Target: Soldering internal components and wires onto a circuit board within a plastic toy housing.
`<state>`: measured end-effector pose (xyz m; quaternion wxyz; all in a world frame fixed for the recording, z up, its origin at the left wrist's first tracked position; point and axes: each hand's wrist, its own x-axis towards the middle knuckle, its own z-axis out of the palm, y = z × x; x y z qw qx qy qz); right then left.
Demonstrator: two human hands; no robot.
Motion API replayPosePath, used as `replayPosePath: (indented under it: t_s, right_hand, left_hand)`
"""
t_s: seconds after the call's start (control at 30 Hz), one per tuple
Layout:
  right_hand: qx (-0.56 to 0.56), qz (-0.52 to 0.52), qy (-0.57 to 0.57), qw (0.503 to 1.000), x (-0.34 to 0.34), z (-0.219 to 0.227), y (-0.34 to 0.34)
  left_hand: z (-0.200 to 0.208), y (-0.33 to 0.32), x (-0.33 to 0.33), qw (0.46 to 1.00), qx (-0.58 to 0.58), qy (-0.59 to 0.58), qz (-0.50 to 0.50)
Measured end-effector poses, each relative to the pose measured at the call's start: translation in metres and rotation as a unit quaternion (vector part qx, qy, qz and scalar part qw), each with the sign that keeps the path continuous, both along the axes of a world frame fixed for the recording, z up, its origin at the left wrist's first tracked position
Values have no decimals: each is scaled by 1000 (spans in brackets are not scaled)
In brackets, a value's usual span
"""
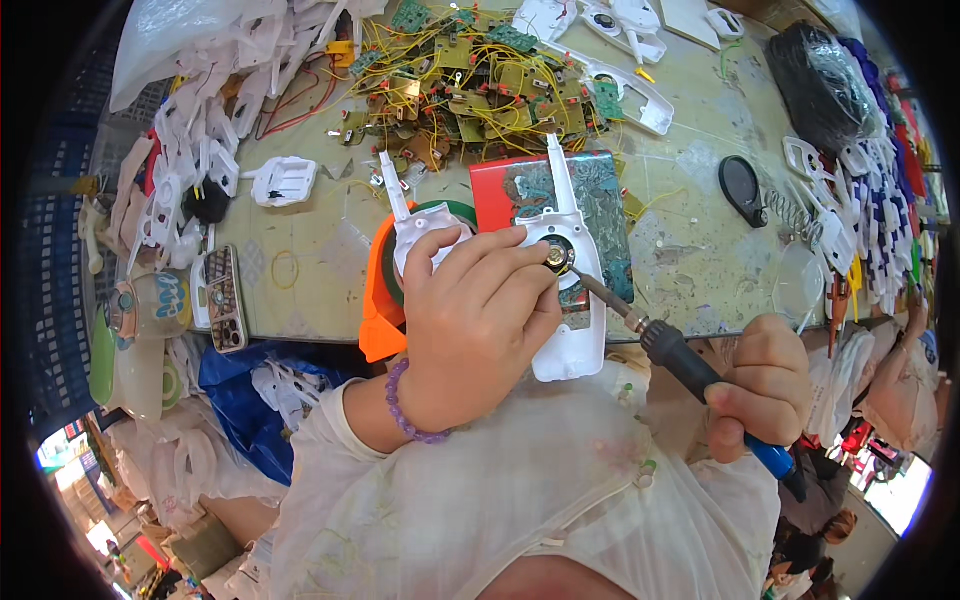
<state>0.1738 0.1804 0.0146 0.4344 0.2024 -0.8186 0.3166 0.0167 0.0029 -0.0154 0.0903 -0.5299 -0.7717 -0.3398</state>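
Observation:
My left hand (470, 305), a purple bead bracelet at its wrist, lies across a white plastic housing (575, 345) with a narrow stem. Its bent fingers press together against the housing, fingertips beside a round metal-centred part (557, 256) in a black ring; the thumb is mostly hidden. My right hand (765, 390) is closed around the handle of a soldering iron (685, 355). The iron's tip points at the round part's right edge; contact is unclear. A second white housing (425, 225) sits partly under my left hand, over an orange-and-green tape roll or dispenser (378, 305).
Below the housing lies a red-edged, worn block or pad (490, 195). Wired circuit boards (480, 100) pile up at the back. White housings (215, 130) heap at the left, near a phone (225, 300). At right are a black oval piece (742, 190) and a coiled spring (790, 215).

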Motion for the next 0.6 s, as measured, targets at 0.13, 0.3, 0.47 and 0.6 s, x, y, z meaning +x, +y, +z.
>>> replayPosePath:
  t_s: [0.13, 0.3, 0.47, 0.6]
  right_hand:
    - [-37, -133, 82, 987, 24, -22, -10]
    - [-165, -308, 47, 936, 22, -49, -15]
    - [-170, -188, 7, 967, 4, -66, -17]
    - [-138, -267, 116, 947, 2, -63, -3]
  left_hand:
    - [2, -1, 0, 1000, 2, 1, -1]
    - [3, 1, -1, 1000, -5, 3, -1]
    - [4, 3, -2, 1000, 1, 1, -21]
    - [5, 1, -4, 1000, -15, 1, -12]
